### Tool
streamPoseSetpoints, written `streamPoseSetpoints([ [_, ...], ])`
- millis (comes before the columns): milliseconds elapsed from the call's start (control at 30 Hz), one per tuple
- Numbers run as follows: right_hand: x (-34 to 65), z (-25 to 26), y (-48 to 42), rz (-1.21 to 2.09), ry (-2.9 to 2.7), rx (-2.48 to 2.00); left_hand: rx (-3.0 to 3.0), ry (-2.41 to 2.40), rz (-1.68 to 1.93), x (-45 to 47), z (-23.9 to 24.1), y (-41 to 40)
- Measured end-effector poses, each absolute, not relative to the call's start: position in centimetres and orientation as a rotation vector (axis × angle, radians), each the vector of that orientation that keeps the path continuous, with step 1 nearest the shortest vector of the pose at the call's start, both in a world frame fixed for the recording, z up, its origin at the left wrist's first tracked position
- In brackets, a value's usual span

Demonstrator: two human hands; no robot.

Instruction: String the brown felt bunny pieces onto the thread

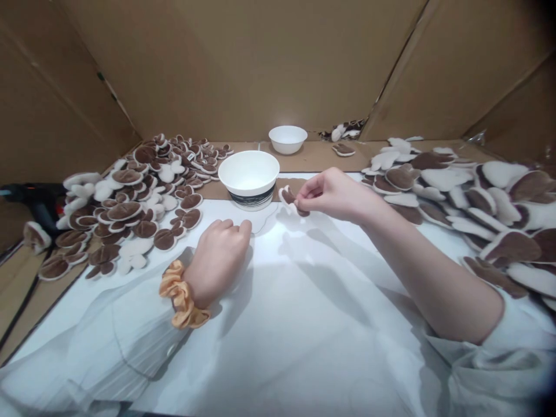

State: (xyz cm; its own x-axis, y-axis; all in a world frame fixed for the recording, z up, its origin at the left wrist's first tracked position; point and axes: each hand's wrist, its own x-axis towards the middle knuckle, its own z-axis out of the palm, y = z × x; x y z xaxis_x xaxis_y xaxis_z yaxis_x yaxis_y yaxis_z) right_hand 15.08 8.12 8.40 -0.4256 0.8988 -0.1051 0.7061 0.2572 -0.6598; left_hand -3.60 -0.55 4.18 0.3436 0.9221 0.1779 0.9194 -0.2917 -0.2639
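My right hand (pixel 332 194) pinches a small brown-and-white plush piece (pixel 288 197) just above the white table (pixel 304 324), to the right of a white bowl (pixel 249 176) with a dark striped base. My left hand (pixel 219 258) rests on the table in front of that bowl, fingers curled under, with a thin thread (pixel 266 225) running by its fingertips. Whether it grips the thread I cannot make out. A yellow scrunchie (pixel 180 295) sits on the left wrist.
A heap of small brown-and-white plush pieces (pixel 134 202) lies at the left, a heap of larger ones (pixel 469 197) at the right. A second white bowl (pixel 288 139) stands farther back. Cardboard walls (pixel 260 63) enclose the table. A dark tool (pixel 30 197) lies at far left.
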Motion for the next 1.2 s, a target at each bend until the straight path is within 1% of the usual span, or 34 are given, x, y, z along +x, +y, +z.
streamPoseSetpoints([
  [133,13.9,7.0,7.6,0.960,-2.322,-1.443,-2.317,-1.588,-0.059,-3.2,4.0,-1.0],
  [300,12.7,5.3,6.8,0.837,-2.421,-1.382,-2.346,-1.603,-0.157,-2.9,3.5,-1.5],
  [567,12.4,4.6,6.0,0.883,-2.483,-1.308,-2.394,-1.503,-0.342,-3.1,3.2,-1.2],
  [667,12.2,4.6,5.6,0.832,-2.524,-1.286,-2.469,-1.452,-0.390,-3.3,3.4,-0.2],
  [800,11.9,4.7,5.0,0.679,-2.635,-1.215,-2.647,-1.502,-0.439,-3.9,3.7,2.0],
  [967,11.9,4.7,4.2,0.584,-2.724,-1.029,-2.934,-1.614,-0.642,-4.7,4.0,4.0],
  [1200,12.7,5.8,3.5,0.486,-2.689,-0.898,-2.989,-1.752,-0.792,-4.8,3.3,3.8],
])
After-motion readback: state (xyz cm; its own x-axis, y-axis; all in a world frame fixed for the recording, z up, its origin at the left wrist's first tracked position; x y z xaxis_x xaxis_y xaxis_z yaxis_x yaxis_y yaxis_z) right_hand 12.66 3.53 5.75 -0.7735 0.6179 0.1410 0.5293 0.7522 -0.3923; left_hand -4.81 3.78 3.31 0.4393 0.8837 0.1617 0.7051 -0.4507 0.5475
